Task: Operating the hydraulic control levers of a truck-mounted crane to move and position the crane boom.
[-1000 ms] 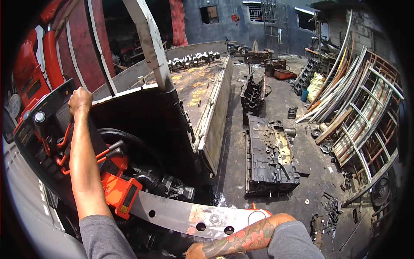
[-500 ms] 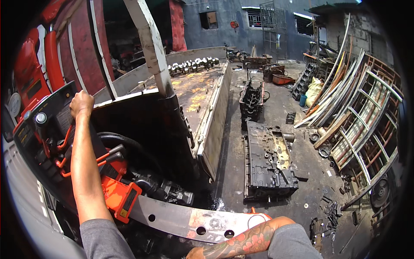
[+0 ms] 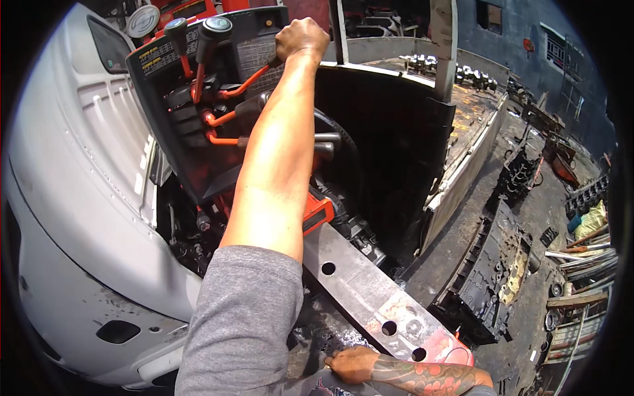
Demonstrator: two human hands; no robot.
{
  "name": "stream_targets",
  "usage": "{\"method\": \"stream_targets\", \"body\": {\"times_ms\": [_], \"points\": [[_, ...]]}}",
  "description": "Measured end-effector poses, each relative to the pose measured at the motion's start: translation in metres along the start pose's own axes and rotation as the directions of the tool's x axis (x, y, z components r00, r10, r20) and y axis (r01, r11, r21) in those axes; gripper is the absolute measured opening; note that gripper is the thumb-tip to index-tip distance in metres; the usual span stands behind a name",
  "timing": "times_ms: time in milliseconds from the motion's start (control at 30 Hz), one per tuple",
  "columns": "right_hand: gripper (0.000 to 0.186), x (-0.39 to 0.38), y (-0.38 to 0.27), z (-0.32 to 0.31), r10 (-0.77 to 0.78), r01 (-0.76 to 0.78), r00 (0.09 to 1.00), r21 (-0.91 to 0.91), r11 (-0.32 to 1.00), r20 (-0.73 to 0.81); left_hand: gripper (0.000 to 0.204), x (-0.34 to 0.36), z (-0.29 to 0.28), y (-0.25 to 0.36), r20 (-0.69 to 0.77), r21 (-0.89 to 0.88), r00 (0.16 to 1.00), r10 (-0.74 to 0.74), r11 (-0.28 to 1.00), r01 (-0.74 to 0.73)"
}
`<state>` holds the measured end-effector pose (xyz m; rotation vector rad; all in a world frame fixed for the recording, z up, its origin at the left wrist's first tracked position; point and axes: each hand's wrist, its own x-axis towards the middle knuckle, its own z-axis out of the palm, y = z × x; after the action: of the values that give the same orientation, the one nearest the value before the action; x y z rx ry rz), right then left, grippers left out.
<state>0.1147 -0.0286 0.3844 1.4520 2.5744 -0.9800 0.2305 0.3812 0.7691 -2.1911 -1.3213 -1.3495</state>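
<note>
A black control panel is seen at upper left, boxed in tightly: a pale grey moulded body panel curves along its left edge, and a dark sheet-metal wall rises just to its right. From the panel a row of orange levers with black knobs is carried; the rods are thin and bent, the knobs rounded and glossy. The left hand is closed in a fist around the end of one orange lever at the top edge of the panel, knuckles up, with the forearm stretched out nearly straight and a grey knit sleeve covering the upper arm. Below the arm a flat steel bar, dull and scuffed, with round drilled holes, is laid slanting down to the right; its far end is painted faded red. The right hand is rested at the lower edge of that bar, fingers curled against it, the forearm patterned with tattoos; whether the bar is actually gripped cannot be told. Beyond the metal wall a rusty, flaking truck bed is seen, and past its edge open room falls away to an oil-dark yard floor, where black engine blocks are laid.
</note>
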Motion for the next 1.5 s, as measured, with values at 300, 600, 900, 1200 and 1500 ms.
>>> {"method": "stream_targets", "body": {"times_ms": [300, 600, 900, 1200, 1500], "points": [[0.034, 0.004, -0.004, 0.01, 0.119, -0.116, 0.992, -0.081, 0.99, 0.031, 0.03, 0.012, 0.01, 0.005, 0.049, 0.021, 0.998, -0.044, 0.999, 0.043], [0.029, -0.008, -0.006, -0.005, 0.073, -0.077, 0.99, -0.028, 0.997, -0.118, 0.033, 0.002, 0.003, 0.009, 0.015, 0.029, 0.998, -0.062, 0.998, 0.062], [0.031, -0.006, -0.001, 0.009, -0.011, -0.008, 0.968, -0.076, 0.997, -0.25, 0.035, -0.003, -0.001, 0.012, 0.033, 0.046, 0.997, -0.066, 0.997, 0.065], [0.028, -0.007, -0.003, 0.021, 0.017, -0.056, 0.931, -0.097, 0.994, -0.365, 0.04, -0.002, 0.004, 0.012, -0.019, -0.078, 0.973, -0.23, 0.971, 0.227], [0.014, -0.003, -0.022, 0.029, 0.222, -0.288, 0.8, -0.031, 0.957, -0.558, 0.037, -0.004, -0.003, 0.014, 0.028, 0.115, 0.997, -0.066, 0.991, 0.062]]}}
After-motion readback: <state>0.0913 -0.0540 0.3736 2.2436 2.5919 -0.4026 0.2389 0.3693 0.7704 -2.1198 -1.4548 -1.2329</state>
